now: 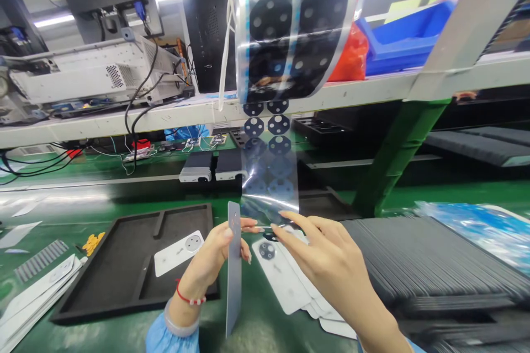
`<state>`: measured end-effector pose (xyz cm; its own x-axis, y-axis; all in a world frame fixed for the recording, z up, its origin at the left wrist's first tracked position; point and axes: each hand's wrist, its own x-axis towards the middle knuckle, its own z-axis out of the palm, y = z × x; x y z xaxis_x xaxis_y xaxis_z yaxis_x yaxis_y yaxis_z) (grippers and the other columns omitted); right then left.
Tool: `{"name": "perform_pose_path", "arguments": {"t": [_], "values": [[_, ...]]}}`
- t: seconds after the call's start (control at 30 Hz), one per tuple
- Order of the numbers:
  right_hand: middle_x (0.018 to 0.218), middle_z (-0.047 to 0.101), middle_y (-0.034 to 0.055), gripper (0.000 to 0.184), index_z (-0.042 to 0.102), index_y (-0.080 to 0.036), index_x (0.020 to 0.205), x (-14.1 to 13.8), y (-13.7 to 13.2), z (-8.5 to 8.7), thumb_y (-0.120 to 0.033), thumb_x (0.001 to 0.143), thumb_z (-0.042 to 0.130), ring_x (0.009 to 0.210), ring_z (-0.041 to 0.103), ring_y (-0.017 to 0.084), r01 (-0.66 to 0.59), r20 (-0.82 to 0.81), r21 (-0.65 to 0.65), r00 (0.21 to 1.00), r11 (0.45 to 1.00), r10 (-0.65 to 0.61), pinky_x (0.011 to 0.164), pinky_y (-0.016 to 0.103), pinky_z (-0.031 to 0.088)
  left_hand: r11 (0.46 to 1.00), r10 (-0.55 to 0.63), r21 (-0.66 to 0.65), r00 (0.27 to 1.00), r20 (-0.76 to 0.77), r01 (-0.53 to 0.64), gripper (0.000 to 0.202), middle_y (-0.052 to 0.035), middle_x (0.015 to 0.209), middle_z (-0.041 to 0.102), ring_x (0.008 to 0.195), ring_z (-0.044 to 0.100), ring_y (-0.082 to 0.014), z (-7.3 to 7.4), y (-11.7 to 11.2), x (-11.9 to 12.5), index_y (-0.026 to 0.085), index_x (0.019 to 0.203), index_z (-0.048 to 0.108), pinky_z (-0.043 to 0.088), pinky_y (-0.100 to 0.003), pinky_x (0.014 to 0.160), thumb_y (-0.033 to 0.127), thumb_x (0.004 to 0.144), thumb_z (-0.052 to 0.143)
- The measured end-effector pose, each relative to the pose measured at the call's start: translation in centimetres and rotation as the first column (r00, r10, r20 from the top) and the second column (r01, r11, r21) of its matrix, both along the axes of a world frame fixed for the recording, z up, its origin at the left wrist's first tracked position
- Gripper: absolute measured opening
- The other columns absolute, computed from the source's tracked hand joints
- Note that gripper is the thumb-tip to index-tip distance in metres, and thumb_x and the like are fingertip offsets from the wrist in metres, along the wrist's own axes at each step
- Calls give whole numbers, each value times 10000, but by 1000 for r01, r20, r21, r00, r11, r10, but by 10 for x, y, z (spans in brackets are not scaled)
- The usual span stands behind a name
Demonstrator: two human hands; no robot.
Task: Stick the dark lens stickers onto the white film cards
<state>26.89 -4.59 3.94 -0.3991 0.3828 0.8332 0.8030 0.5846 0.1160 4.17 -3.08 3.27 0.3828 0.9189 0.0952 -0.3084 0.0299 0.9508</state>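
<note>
At lower centre of the frame, the left hand (212, 251) pinches an upright grey panel (234, 287); the right hand (333, 253), fingers extended, meets the film strip (270, 176), grip unclear; light, edge-only handling seems best.

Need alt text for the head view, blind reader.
A person's left hand holds a thin grey panel upright while the right hand is at the lower end of a clear strip of dark round stickers hanging from a roll. Overlapping white panels and a black tray lie on the green table.
</note>
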Motion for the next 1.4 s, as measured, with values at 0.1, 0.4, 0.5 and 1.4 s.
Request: {"name": "perform_pose_path", "arguments": {"t": [0.1, 0.4, 0.5, 1.4], "values": [[900, 769, 95, 317, 740, -192, 789, -1, -15, 8, -75, 984, 520, 794, 672, 246, -222, -33, -145, 975, 964, 219, 713, 388, 512, 997, 34, -65, 998, -56, -38, 708, -68, 739, 707, 630, 624, -172, -2, 6, -1, 125, 1159, 724, 495, -298, 656, 731, 801, 650], [729, 705, -10, 297, 766, -264, 1035, -12, -21, 5, -471, 826, 810, 678, 681, 188, -648, -857, -429, 513, 629, -56, 692, 319, 591, 771, 637, 279, 706, -309, -573, 640, 6, 924, 625, 845, 631, -199, -13, 2, 17, 248, 1072, 483, 490, -317, 798, 456, 639, 906], [769, 722, 0, 377, 761, -265, 1128, -16, -16, 2, -473, 817, 798, 735, 697, 200, -664, -881, -426, 457, 615, -118, 737, 335, 599, 850, 526, 216, 782, -334, -480, 657, -16, 975, 654, 899, 646, -218, -13, -7, 29, 251, 1024, 473, 498, -316, 801, 394, 592, 949], [662, 719, 22, 154, 772, -247, 695, -25, -13, 3, -384, 759, 800, 587, 568, 176, -594, -846, -470, 514, 653, -141, 571, 291, 485, 885, 282, 443, 923, -262, -145, 733, -168, 1489, 487, 1352, 531, -339, -16, -36, 35, 207, 1562, 261, 392, -476, 1153, 230, 898, 571]]}}
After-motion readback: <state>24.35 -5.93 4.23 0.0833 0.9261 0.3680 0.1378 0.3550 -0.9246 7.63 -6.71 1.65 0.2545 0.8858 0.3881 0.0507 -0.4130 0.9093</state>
